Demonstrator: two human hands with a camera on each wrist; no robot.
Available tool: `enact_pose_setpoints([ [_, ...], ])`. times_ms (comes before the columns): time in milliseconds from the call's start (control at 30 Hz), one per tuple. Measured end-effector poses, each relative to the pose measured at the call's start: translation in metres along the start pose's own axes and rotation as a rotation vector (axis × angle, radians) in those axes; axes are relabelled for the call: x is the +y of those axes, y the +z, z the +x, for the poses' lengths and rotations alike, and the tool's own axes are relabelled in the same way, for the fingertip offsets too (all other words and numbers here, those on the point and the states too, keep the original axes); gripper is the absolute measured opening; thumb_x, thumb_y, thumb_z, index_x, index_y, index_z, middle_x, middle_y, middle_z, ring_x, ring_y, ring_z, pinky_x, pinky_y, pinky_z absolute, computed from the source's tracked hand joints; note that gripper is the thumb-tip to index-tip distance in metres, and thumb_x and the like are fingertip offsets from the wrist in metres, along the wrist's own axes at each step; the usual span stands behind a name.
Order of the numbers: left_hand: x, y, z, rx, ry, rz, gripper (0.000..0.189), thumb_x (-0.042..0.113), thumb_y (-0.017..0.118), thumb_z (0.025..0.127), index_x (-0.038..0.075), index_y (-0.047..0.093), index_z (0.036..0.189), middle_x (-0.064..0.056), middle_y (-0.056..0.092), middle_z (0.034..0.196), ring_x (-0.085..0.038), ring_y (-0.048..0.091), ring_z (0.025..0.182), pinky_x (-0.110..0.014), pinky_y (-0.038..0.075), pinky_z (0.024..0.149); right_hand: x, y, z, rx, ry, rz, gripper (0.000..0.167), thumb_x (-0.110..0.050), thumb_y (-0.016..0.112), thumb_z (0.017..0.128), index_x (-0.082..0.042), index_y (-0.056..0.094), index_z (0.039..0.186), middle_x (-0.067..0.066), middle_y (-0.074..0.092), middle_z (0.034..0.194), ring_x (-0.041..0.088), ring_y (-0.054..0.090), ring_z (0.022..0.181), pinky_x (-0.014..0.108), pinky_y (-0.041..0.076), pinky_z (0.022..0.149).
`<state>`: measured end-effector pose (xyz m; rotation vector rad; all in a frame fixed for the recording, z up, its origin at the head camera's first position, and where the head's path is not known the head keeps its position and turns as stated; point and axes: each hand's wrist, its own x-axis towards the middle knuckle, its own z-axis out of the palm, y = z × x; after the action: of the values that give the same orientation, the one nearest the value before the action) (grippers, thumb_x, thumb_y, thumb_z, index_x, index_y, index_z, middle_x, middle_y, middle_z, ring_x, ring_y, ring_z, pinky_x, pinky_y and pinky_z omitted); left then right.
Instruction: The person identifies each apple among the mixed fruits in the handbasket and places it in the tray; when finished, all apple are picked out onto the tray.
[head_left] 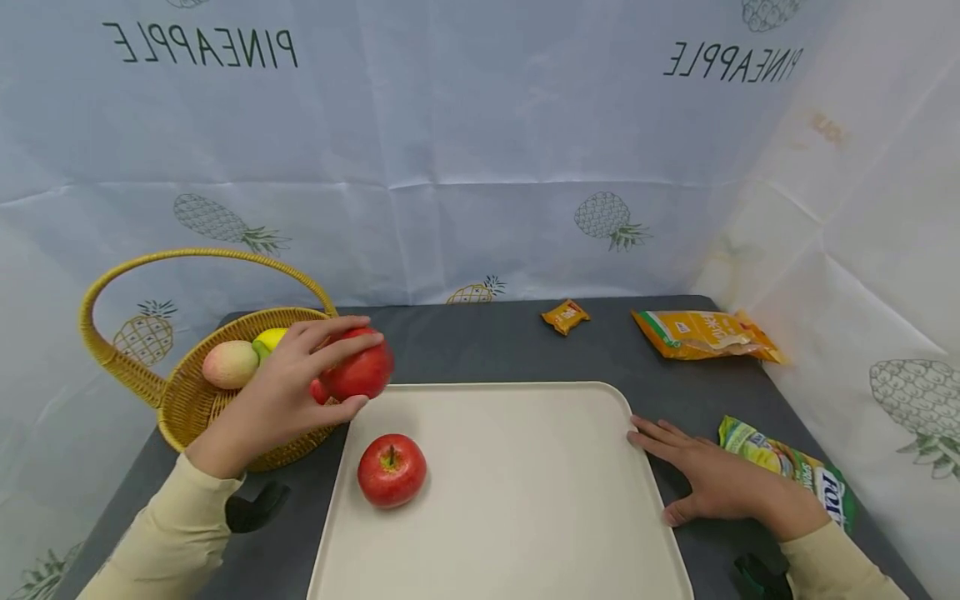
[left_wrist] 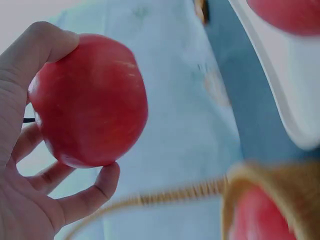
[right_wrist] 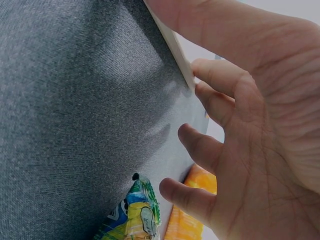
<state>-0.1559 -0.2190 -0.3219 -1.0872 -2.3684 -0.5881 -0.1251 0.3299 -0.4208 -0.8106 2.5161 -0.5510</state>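
My left hand (head_left: pixel 288 387) grips a red apple (head_left: pixel 360 367) between thumb and fingers, in the air by the basket's right rim and the tray's far left corner. The left wrist view shows that apple (left_wrist: pixel 92 102) large, with the thumb on one side and fingertips on the other. A second red apple (head_left: pixel 392 471) sits stem up on the left part of the cream tray (head_left: pixel 525 500). At the tray's right edge rests my right hand (head_left: pixel 708 475), fingers spread, thumb and fingertips touching the rim. The right wrist view shows these fingers (right_wrist: pixel 215 75) against the tray edge.
A yellow wicker basket (head_left: pixel 180 408) with a tall handle holds a peach (head_left: pixel 230 365), a yellow fruit and something red. An orange snack bag (head_left: pixel 705 335), a small orange packet (head_left: pixel 566 317) and a green-yellow bag (head_left: pixel 813 483) lie on the grey table. A pineapple-print curtain hangs behind.
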Motion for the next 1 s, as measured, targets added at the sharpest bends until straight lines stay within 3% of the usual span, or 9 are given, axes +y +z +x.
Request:
enact_pose_setpoints([
  [233,0.024,0.034,0.029,-0.062,0.08,-0.123,0.068,0.017,0.086,0.074,0.016,0.062,0.138,-0.011,0.053,0.144,-0.033,0.046,0.125,-0.045,0.057,0.079,-0.001,0.001,0.0,0.006,-0.006,0.016,0.105,-0.059,0.078,0.078,-0.009,0.033,0.159,0.01,0.014,0.168,0.059,0.018,0.143,0.078,0.03,0.098],
  [467,0.048,0.065,0.047,-0.197,0.112,-0.214,0.063,0.023,0.085,0.08,0.02,0.062,0.138,-0.008,0.05,0.146,-0.032,0.043,0.128,-0.039,0.058,0.082,0.001,0.001,-0.001,0.006,0.014,0.021,0.105,-0.057,0.079,0.078,-0.011,0.032,0.16,0.012,0.014,0.168,0.058,0.017,0.144,0.078,0.03,0.099],
  [700,0.064,0.1,0.054,-0.36,0.137,-0.29,0.059,0.02,0.082,0.082,0.021,0.061,0.137,-0.004,0.05,0.144,-0.028,0.042,0.128,-0.031,0.054,0.088,0.0,-0.001,-0.002,0.008,-0.002,0.012,0.104,-0.057,0.078,0.079,-0.011,0.032,0.16,0.01,0.014,0.169,0.058,0.018,0.143,0.077,0.031,0.099],
  [867,0.073,0.121,0.055,-0.458,0.164,-0.247,0.055,0.019,0.081,0.082,0.02,0.063,0.135,-0.005,0.051,0.142,-0.029,0.043,0.128,-0.029,0.051,0.093,0.003,0.0,-0.001,0.013,-0.006,0.01,0.104,-0.057,0.078,0.079,-0.012,0.032,0.16,0.007,0.012,0.169,0.058,0.017,0.144,0.078,0.03,0.099],
  [1000,0.078,0.131,0.054,-0.534,0.15,-0.22,0.053,0.02,0.082,0.084,0.021,0.064,0.134,-0.004,0.052,0.142,-0.028,0.043,0.128,-0.026,0.049,0.096,0.003,0.0,-0.003,0.018,-0.011,0.015,0.104,-0.057,0.078,0.08,-0.011,0.031,0.16,0.008,0.012,0.169,0.058,0.016,0.144,0.078,0.028,0.099],
])
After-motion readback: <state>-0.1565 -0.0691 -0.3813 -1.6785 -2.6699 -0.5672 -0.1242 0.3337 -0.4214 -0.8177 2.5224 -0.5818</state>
